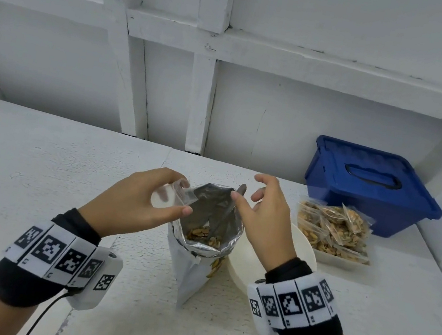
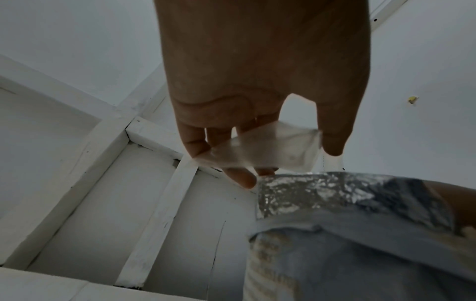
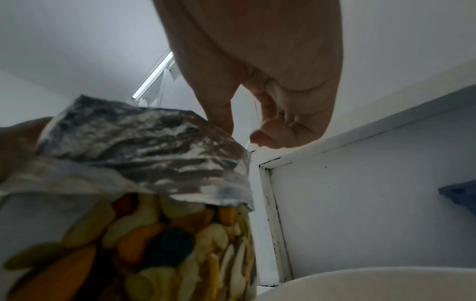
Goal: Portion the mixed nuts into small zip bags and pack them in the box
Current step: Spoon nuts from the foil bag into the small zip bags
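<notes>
- The left hand [image 1: 134, 199] pinches a small empty zip bag [image 1: 172, 195] between thumb and fingertips, just beside the rim of the big pouch; it looks held there so that nuts have only a short way to travel into it. In the left wrist view the zip bag [image 2: 268, 148] is clear, crumpled and has nothing in it.
- The foil nut pouch [image 1: 202, 241] stands upright on the worktop [image 1: 37, 164] between the two hands, its top rolled down and spread wide, probably to keep the mouth open. The mixed nuts [image 1: 202, 235] lie low inside, with a scoop handle [image 1: 228, 213] leaning against the inner wall.
- The right hand [image 1: 266, 219] hovers above the far rim of the pouch, fingers loosely curled and holding nothing, thumb near the handle; I judge it is about to take it up.
- A white bowl [image 1: 305, 250] sits just right of the pouch, partly under that wrist.
- Filled zip bags [image 1: 332, 231] are heaped in a clear tray [image 1: 344, 263], near the box for easy packing.
- The blue box [image 1: 370, 184] stands at the back right, lid on, so packing is not yet begun.
</notes>
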`<state>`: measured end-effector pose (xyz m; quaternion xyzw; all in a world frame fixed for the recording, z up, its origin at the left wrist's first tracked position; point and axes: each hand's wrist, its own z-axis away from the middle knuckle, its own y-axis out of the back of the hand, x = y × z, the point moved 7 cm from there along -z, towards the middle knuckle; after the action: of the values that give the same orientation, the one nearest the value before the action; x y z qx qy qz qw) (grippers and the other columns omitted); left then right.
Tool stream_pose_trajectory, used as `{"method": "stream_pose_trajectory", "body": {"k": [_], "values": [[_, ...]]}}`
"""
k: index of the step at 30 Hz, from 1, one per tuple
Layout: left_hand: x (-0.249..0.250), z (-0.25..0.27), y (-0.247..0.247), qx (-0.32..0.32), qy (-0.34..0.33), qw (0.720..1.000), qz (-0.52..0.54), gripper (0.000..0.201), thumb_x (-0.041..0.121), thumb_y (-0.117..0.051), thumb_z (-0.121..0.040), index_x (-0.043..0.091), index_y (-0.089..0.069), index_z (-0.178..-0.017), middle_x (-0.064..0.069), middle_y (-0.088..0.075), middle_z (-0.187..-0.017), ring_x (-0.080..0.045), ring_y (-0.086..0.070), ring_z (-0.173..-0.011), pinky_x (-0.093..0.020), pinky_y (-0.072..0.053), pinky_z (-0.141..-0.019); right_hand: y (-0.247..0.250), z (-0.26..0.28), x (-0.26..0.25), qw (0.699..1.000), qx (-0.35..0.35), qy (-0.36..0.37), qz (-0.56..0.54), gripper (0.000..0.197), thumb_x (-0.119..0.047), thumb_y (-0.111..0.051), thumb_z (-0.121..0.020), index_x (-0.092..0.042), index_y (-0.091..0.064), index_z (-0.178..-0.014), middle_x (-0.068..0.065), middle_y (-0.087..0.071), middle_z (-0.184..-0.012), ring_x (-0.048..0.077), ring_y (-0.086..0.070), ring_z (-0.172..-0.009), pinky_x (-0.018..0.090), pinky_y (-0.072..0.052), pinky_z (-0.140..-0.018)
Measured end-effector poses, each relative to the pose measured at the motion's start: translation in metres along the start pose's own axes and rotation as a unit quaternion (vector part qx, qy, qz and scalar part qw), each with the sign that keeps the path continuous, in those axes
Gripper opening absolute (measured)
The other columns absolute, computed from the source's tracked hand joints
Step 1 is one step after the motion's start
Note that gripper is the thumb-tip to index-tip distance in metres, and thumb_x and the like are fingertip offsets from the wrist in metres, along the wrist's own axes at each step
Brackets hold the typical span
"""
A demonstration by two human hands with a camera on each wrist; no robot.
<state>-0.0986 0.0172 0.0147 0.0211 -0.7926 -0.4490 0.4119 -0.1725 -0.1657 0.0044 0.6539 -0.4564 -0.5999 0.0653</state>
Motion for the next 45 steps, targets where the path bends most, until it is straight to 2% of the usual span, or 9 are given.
{"method": "stream_pose_trajectory", "body": {"k": [7,11,17,23,27,32,36,42,45], "values": [[0.001,-0.002,-0.008,-0.009,-0.004,0.999,0.04,0.034,0.067,-0.05,-0.066,0.048,-0.049,-0.093,0.024,-0.059,-0.1,0.004,-0.053,-0.093,-0.003,-0.037,-0.07,-0.007,0.008,-0.02,0.994,-0.057,0.097,0.005,0.009,-0.021,-0.06,-0.088,-0.016,-0.063,-0.095,-0.007,-0.055,-0.076,0.002,-0.048,-0.068,0.006,-0.037,-0.064],[0.0,-0.002,-0.008,-0.007,-0.006,0.999,0.047,0.035,0.067,-0.051,-0.066,0.046,-0.05,-0.093,0.021,-0.063,-0.09,0.001,-0.055,-0.091,-0.007,-0.039,-0.069,-0.017,0.022,-0.026,0.981,-0.131,0.138,0.035,0.018,-0.025,-0.054,-0.092,-0.015,-0.069,-0.095,0.0,-0.068,-0.083,0.008,-0.057,-0.075,0.016,-0.042,-0.068],[-0.001,-0.003,-0.008,-0.005,-0.003,0.999,0.038,0.039,0.068,-0.05,-0.066,0.043,-0.051,-0.095,0.021,-0.061,-0.091,0.002,-0.054,-0.091,-0.007,-0.039,-0.069,0.013,0.014,-0.027,0.983,0.002,0.18,0.021,0.023,-0.03,-0.053,-0.09,-0.016,-0.071,-0.095,-0.004,-0.07,-0.076,0.007,-0.06,-0.068,0.017,-0.047,-0.061],[-0.001,-0.004,-0.011,-0.003,-0.007,0.999,0.037,0.056,0.076,-0.05,-0.062,0.036,-0.055,-0.101,0.02,-0.062,-0.093,0.003,-0.053,-0.093,-0.008,-0.04,-0.072,-0.016,0.017,-0.02,0.972,-0.078,0.185,0.124,0.031,-0.039,-0.044,-0.089,-0.025,-0.071,-0.094,-0.003,-0.07,-0.077,0.013,-0.049,-0.07,0.019,-0.034,-0.056],[-0.002,-0.004,-0.013,-0.001,0.004,0.999,0.039,0.047,0.07,-0.05,-0.064,0.039,-0.053,-0.099,0.021,-0.061,-0.092,0.005,-0.053,-0.092,-0.007,-0.04,-0.07,-0.017,0.014,-0.016,0.976,-0.109,0.16,0.098,0.021,-0.032,-0.054,-0.092,-0.022,-0.072,-0.093,-0.003,-0.069,-0.075,0.01,-0.048,-0.07,0.013,-0.03,-0.058],[-0.001,-0.005,-0.016,-0.008,0.005,0.999,0.037,0.047,0.07,-0.049,-0.063,0.039,-0.051,-0.099,0.023,-0.06,-0.091,0.007,-0.051,-0.093,-0.006,-0.039,-0.071,-0.012,0.011,-0.012,0.987,-0.125,0.102,0.025,0.021,-0.028,-0.055,-0.091,-0.017,-0.072,-0.087,-0.003,-0.067,-0.069,0.009,-0.059,-0.067,0.02,-0.043,-0.063],[0.002,-0.005,-0.017,-0.01,0.0,0.999,0.035,0.048,0.071,-0.048,-0.063,0.038,-0.051,-0.099,0.024,-0.058,-0.091,0.008,-0.05,-0.094,-0.004,-0.038,-0.07,-0.011,0.01,-0.007,0.99,-0.129,0.055,-0.034,0.021,-0.027,-0.054,-0.092,-0.023,-0.068,-0.077,-0.012,-0.062,-0.06,-0.001,-0.055,-0.059,0.009,-0.039,-0.058],[0.003,-0.003,-0.015,-0.008,0.01,0.999,0.05,0.056,0.073,-0.048,-0.06,0.038,-0.05,-0.103,0.027,-0.057,-0.094,0.013,-0.051,-0.092,-0.005,-0.039,-0.069,0.01,0.007,-0.002,0.994,-0.074,0.03,-0.073,0.026,-0.024,-0.05,-0.094,-0.027,-0.064,-0.072,-0.009,-0.062,-0.06,0.003,-0.054,-0.056,0.01,-0.038,-0.055],[0.004,-0.002,-0.014,-0.015,0.013,0.999,0.041,0.068,0.089,-0.043,-0.052,0.046,-0.045,-0.104,0.029,-0.052,-0.1,0.015,-0.047,-0.096,-0.007,-0.037,-0.069,0.021,0.004,0.008,0.993,-0.04,-0.017,-0.111,0.029,-0.024,-0.047,-0.095,-0.024,-0.063,-0.072,-0.005,-0.061,-0.058,0.002,-0.051,-0.049,0.015,-0.04,-0.049]]}}
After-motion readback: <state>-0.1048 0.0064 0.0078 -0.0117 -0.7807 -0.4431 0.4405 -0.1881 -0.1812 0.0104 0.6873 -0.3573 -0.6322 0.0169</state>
